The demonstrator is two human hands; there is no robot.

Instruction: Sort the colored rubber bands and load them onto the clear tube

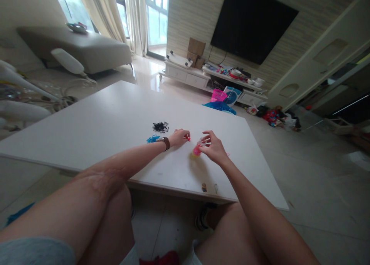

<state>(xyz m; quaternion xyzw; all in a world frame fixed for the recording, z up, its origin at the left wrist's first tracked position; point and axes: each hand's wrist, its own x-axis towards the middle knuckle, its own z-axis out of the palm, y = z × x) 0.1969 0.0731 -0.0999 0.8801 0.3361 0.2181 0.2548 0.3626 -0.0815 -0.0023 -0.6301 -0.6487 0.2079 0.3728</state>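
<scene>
My left hand, with a dark watch on the wrist, rests low over the white table. Its fingers are pinched together at a few small red pieces, too small to name exactly. Curled around a small clear container is my right hand. Pink and yellow show inside the container, which looks tilted and slightly blurred. Beside my left wrist lies a pile of small blue pieces, with a pile of small black pieces behind it. A pink bit shows past my right wrist.
Near the table's front edge lie a small brown and yellow figure and a small metal clip-like piece. Beyond the table stand a pink basket and a low white cabinet. A grey bench is at the back left.
</scene>
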